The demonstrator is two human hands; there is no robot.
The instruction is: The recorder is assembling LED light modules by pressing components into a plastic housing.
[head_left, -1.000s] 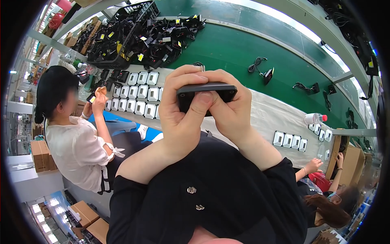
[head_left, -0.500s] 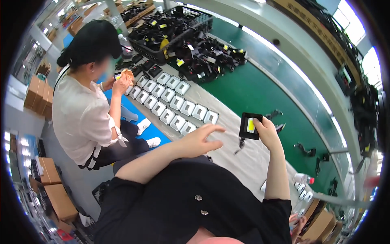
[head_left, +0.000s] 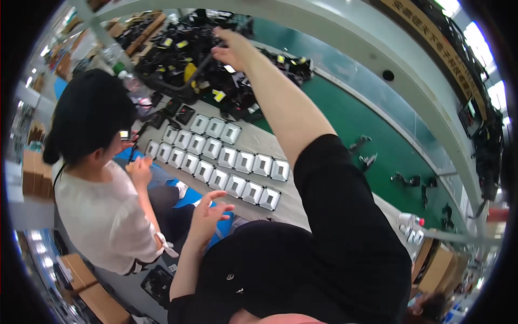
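Inside what is looking like a factory assembly workshop, a co-worker in a white short-sleeved top (head_left: 102,218) is sitting at a long, green-topped workbench (head_left: 345,119); rows of square, silver-and-white housings (head_left: 226,157) are lining its edge, black cabled parts (head_left: 175,58) are filling a black plastic crate (head_left: 202,70), and brown cardboard boxes (head_left: 105,305) are standing behind the co-worker.

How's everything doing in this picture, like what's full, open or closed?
Left hand: open, fingers slightly bent, nothing visibly held.
Right hand: stretched out over the heap; grip unclear.
Black crate: full, heaped with dark gadgets.
White square units: lined up in rows.
Clear bottle: closed, red cap on.
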